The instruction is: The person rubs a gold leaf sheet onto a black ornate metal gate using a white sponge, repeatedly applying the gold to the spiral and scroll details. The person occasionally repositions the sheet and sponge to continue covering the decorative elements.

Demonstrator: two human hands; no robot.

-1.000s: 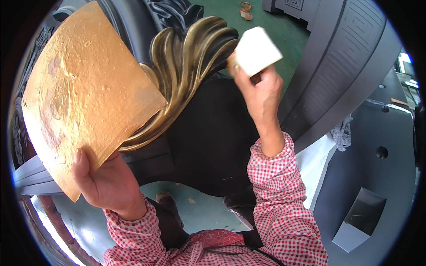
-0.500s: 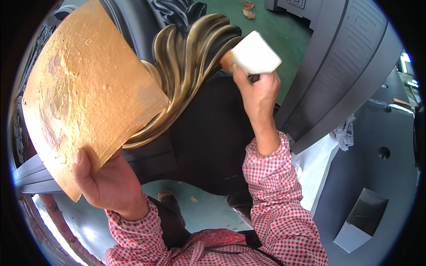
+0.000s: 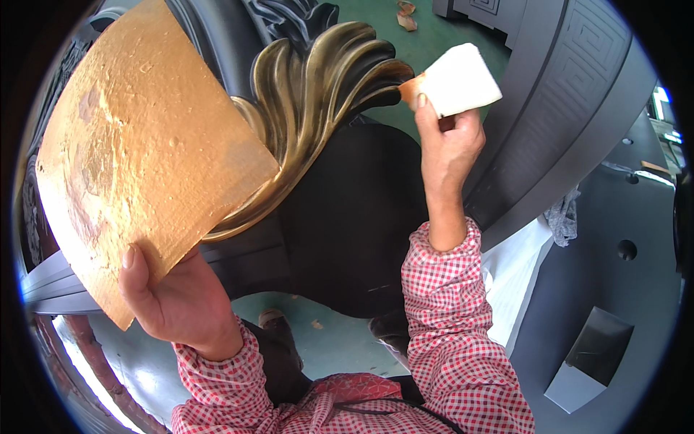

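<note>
My left hand (image 3: 177, 300) grips the lower corner of a board (image 3: 144, 137) coated in gold paint, with the thumb on top. Pinched between the thumb and fingers of my right hand (image 3: 452, 145) is a white sponge (image 3: 461, 79), stained orange-brown along its left edge. That stained edge is at the right tip of a carved leaf ornament (image 3: 311, 101), black with gold on its ridges. Whether the sponge presses on the carving I cannot tell. Part of the carving is hidden behind the board.
Below the carving spreads a smooth black panel (image 3: 347, 217). A grey post with a carved key pattern (image 3: 571, 79) rises at the right. On the dark surface (image 3: 499, 405) at far right lies a grey-and-black block (image 3: 593, 358). Flakes (image 3: 406, 16) lie on the green floor.
My right hand has moved right and slightly away with the sponge, out to the tip of the carving. The left hand and the board have hardly moved.
</note>
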